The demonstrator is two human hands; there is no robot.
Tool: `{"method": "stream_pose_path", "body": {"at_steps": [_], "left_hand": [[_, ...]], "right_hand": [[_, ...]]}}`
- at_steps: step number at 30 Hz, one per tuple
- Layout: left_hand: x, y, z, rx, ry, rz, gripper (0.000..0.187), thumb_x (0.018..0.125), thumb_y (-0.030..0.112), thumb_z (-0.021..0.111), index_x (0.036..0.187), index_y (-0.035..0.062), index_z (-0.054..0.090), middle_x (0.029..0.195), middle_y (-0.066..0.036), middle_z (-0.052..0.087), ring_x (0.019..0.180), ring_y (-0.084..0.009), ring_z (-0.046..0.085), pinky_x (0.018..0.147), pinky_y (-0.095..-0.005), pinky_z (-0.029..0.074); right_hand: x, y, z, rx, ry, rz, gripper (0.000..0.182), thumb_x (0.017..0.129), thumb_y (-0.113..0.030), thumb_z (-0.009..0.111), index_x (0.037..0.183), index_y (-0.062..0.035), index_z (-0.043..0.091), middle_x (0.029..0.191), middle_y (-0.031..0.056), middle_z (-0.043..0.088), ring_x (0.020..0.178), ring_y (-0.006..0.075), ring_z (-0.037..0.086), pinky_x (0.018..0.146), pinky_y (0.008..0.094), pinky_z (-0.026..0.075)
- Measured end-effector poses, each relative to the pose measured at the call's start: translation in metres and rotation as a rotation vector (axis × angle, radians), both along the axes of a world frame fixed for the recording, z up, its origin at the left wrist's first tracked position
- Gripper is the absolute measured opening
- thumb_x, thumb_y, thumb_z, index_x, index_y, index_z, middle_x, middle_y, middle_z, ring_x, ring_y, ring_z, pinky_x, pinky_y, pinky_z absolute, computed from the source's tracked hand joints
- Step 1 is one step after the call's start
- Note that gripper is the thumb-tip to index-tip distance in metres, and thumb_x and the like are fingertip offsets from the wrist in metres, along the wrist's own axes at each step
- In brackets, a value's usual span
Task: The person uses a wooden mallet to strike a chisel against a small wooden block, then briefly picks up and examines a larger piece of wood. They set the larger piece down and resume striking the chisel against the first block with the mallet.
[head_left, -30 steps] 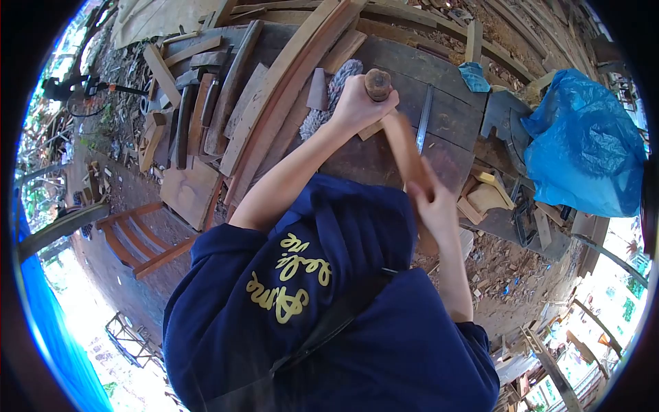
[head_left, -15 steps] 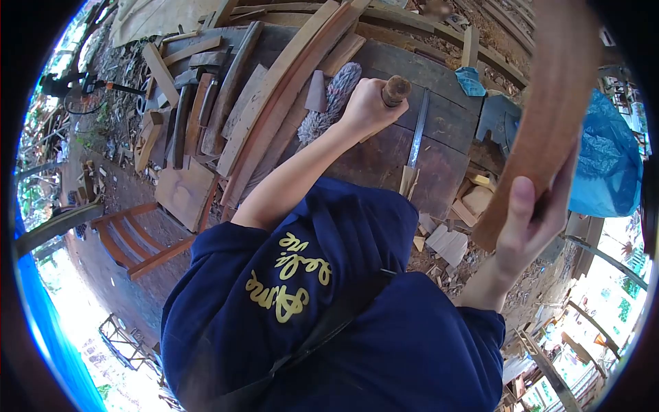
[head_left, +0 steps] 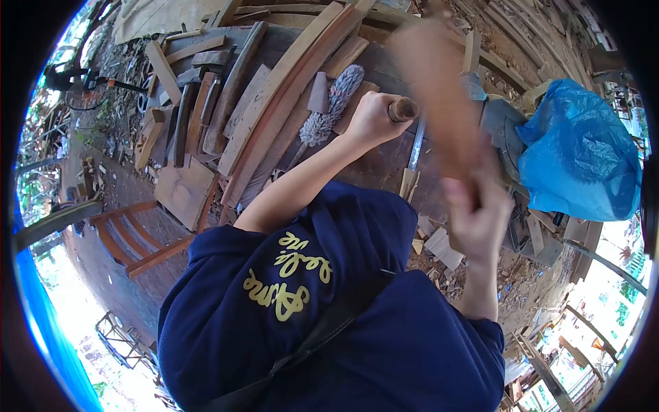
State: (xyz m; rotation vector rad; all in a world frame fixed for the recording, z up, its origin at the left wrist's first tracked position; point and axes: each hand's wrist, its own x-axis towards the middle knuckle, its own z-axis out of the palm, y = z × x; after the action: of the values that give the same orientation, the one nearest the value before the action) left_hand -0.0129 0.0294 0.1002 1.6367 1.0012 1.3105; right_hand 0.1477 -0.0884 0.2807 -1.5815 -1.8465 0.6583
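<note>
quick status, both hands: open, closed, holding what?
Left hand: closed around a wooden tool handle.
Right hand: closed on a wooden stick, heavily motion-blurred.

Navy blue sweatshirt [head_left: 384, 343], yellow script lettering [head_left: 285, 278], dark diagonal strap [head_left: 309, 340], sleeves pushed up

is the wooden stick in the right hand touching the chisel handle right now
Apart. The head view shows the blurred wooden stick raised in the right hand, beside the chisel handle gripped by the left hand, with workbench visible between them.
</note>
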Motion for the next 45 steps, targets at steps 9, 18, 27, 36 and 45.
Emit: {"method": "stream_pose_path", "body": {"at_steps": [9,18,27,36,45], "left_hand": [[-0.007,-0.010,0.028,-0.091,0.221,-0.008,0.013,0.074,0.015,0.074,0.078,0.0031,0.071,0.068,-0.017,0.065,0.063,-0.0338,0.065,0.060,-0.0355,0.052],[-0.003,-0.002,0.007,-0.027,0.072,0.052,0.017,0.070,0.014,0.073,0.067,-0.0007,0.065,0.059,-0.017,0.061,0.056,-0.0324,0.062,0.059,-0.0363,0.051],[0.005,0.002,0.001,0.139,-0.275,0.068,0.016,0.071,0.015,0.072,0.071,-0.0001,0.067,0.062,-0.019,0.062,0.057,-0.0332,0.063,0.058,-0.0376,0.051],[-0.006,0.003,0.013,-0.116,0.197,0.015,0.023,0.073,0.015,0.071,0.063,-0.0031,0.061,0.056,-0.018,0.059,0.051,-0.0252,0.061,0.056,-0.0367,0.049],[-0.006,0.005,0.010,-0.088,0.169,0.010,0.021,0.074,0.013,0.071,0.063,-0.0032,0.062,0.056,-0.017,0.060,0.048,-0.0172,0.055,0.053,-0.0346,0.046]], "right_hand": [[0.003,-0.008,0.008,0.184,0.118,-0.048,0.069,0.091,-0.035,0.064,0.143,0.0057,0.042,0.132,0.0229,0.059,0.111,0.0279,0.065,0.094,0.0352,0.049],[-0.002,0.007,0.001,-0.024,0.076,0.082,0.062,0.087,-0.018,0.067,0.145,-0.0106,0.046,0.110,0.0236,0.069,0.087,0.0234,0.072,0.079,0.0340,0.054],[0.000,0.015,-0.020,-0.132,-0.024,0.141,0.063,0.086,-0.020,0.068,0.145,-0.0096,0.047,0.109,0.0204,0.070,0.095,0.0292,0.071,0.083,0.0389,0.052],[0.002,0.022,-0.014,0.320,0.045,0.112,0.062,0.088,-0.025,0.067,0.146,-0.0125,0.046,0.103,0.0196,0.071,0.090,0.0274,0.073,0.079,0.0355,0.054],[0.005,0.021,0.011,0.232,0.035,0.046,0.062,0.088,-0.020,0.067,0.146,-0.0143,0.045,0.108,0.0205,0.070,0.092,0.0270,0.072,0.079,0.0328,0.054]]}}
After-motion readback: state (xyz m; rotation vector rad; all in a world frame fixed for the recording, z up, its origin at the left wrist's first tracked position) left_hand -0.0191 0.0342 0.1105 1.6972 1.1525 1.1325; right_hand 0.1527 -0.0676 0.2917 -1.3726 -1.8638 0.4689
